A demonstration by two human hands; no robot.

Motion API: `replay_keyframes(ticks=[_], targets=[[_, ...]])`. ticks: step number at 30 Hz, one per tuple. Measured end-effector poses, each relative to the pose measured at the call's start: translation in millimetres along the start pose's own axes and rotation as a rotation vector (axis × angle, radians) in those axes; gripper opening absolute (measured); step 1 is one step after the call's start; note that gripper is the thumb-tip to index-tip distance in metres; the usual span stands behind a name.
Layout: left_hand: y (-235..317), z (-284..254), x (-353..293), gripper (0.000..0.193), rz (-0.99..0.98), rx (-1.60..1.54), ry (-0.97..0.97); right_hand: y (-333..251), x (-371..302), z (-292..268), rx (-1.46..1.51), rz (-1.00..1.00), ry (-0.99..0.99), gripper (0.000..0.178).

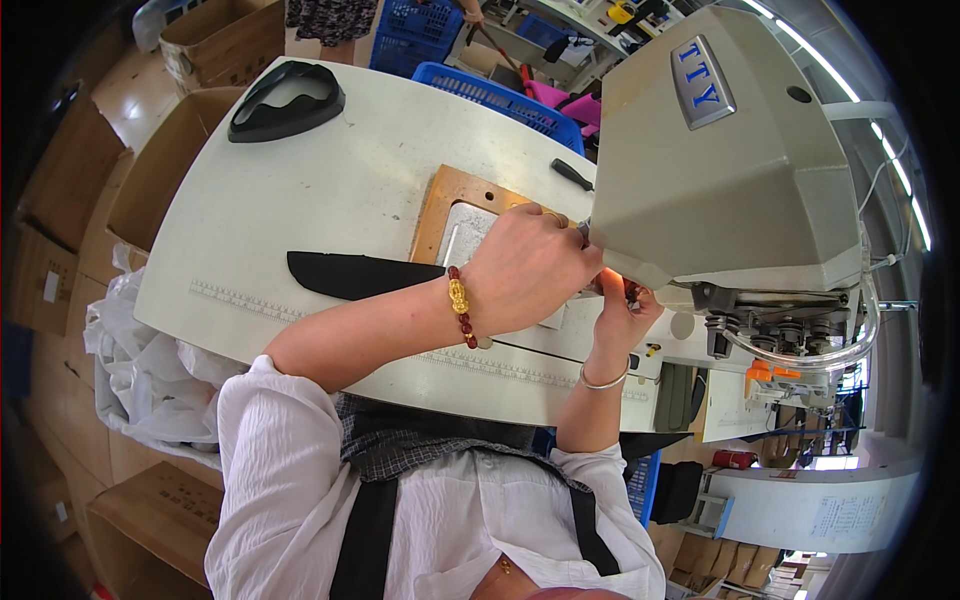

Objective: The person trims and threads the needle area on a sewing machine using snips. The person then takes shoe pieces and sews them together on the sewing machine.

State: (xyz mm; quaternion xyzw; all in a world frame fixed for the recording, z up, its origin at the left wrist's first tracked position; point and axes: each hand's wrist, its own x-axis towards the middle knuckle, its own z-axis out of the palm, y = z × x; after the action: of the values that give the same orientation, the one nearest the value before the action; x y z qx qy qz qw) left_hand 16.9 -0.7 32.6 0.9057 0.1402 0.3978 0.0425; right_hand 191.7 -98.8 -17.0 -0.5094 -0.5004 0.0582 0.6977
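My left hand, with a red-beaded bracelet at its wrist, reaches across the table to the front of a big beige sewing machine head. Its fingers are curled in and closed beside the machine; what they grip is hidden. Just right of it, under the machine head, my right hand has thumb and fingers pressed together in an orange-lit spot. I cannot make out what is between them. Beneath my left hand lies a tan board with a metal plate. A long black shaped piece passes under my left forearm.
A black-handled tool lies by the machine. A black ring-shaped frame sits at the table's far left. Blue crates stand behind the white table; cardboard boxes and a plastic-lined bin flank its left.
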Motion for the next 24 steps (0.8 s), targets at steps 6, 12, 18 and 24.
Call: replay_keyframes(ticks=[6, 12, 18, 24], targets=[[0.2, 0.0, 0.2, 0.011, -0.005, -0.002, 0.012, 0.1, -1.3, -1.2, 0.029, 0.007, -0.003, 0.02], [0.5, -1.1, 0.0, 0.013, -0.011, -0.002, -0.016, 5.2, -1.3, -5.0, -0.052, 0.019, 0.013, 0.021], [0.3, -1.1, 0.3, 0.013, -0.005, -0.002, -0.002, 6.8, -1.0, -5.9, -0.031, 0.015, 0.008, 0.022], [0.2, -1.1, 0.5, 0.014, -0.003, 0.0, -0.017, -1.2, 0.8, 0.4, -0.019, 0.016, 0.012, 0.02]])
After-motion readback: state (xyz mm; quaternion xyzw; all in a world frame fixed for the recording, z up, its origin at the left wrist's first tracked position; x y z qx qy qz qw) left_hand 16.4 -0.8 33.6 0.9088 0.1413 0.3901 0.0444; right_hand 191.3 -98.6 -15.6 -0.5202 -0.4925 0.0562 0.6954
